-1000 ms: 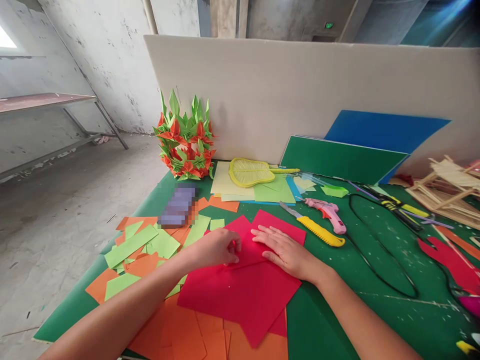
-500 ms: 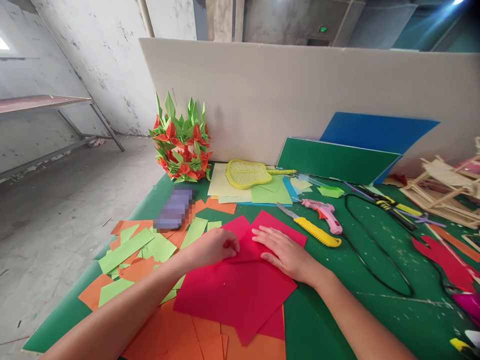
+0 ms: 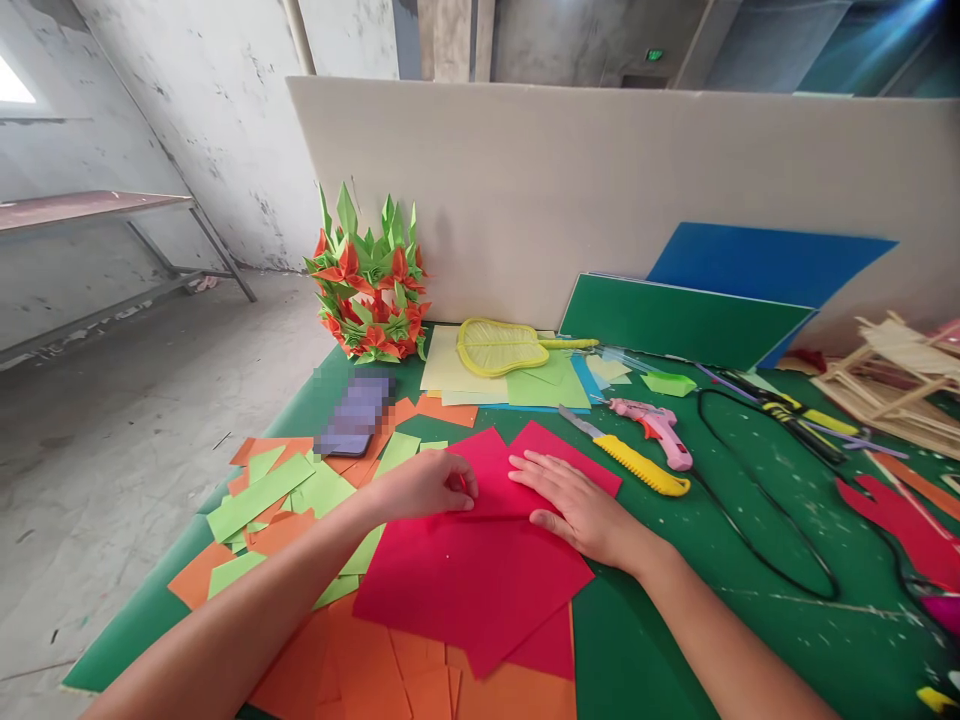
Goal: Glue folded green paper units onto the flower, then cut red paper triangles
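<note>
Red paper sheets (image 3: 465,580) overlap in front of me, on top of orange paper (image 3: 360,660). My left hand (image 3: 431,483) rests on the upper left part of the red paper, its fingers curled in; whether they pinch an edge is hidden. To its right, my right hand (image 3: 570,500) lies flat on the red paper with fingers stretched out. A crease or raised fold runs across the red paper between the two hands. Just right of the paper lie a yellow utility knife (image 3: 641,465) with its blade out and a pink glue gun (image 3: 656,430).
Green and orange paper pieces (image 3: 259,497) and a phone (image 3: 352,415) lie left. A folded-paper model (image 3: 371,285) stands behind, near a yellow fan-shaped item (image 3: 501,347). A black cable (image 3: 757,490), pliers (image 3: 810,425) and a wooden stick model (image 3: 892,375) are right.
The view has shifted slightly, so the scene sits a little further right. Both hands stay at nearly the same places on the red paper.
</note>
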A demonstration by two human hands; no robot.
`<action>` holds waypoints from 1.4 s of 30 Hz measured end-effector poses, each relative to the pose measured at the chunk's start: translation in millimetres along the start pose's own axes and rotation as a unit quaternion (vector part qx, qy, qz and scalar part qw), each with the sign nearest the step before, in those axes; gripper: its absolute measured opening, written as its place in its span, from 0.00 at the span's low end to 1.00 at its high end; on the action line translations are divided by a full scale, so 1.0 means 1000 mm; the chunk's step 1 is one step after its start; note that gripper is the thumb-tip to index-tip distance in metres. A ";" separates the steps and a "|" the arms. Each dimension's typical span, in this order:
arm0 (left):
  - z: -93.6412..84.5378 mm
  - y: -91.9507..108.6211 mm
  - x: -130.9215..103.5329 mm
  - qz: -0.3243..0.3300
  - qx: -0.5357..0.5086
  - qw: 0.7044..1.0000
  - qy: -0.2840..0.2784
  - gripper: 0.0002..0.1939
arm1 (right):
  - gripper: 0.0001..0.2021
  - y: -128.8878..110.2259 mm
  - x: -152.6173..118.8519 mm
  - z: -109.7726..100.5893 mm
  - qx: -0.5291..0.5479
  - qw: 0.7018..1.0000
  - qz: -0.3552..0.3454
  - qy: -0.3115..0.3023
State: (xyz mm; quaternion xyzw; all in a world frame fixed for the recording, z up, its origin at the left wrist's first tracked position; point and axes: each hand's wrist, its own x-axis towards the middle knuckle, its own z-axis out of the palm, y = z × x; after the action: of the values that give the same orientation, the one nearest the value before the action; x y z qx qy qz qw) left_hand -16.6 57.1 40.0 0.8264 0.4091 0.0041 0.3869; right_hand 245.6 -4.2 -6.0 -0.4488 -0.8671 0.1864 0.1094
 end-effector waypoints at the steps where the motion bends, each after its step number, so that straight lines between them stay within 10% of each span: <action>1: -0.001 0.001 0.000 0.001 0.003 1.000 -0.002 0.07 | 0.27 0.000 0.000 0.000 0.002 1.000 -0.001 -0.002; 42: -0.004 0.001 -0.002 -0.023 0.034 0.999 -0.005 0.09 | 0.23 -0.002 0.000 -0.004 -0.002 1.000 0.022 0.017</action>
State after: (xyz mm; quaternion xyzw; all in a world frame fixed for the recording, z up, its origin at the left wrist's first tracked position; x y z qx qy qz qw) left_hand -18.8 58.1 43.9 0.8295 0.4261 -0.0233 0.3603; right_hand 245.9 -4.3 -1.7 -0.4714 -0.8552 0.1797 0.1189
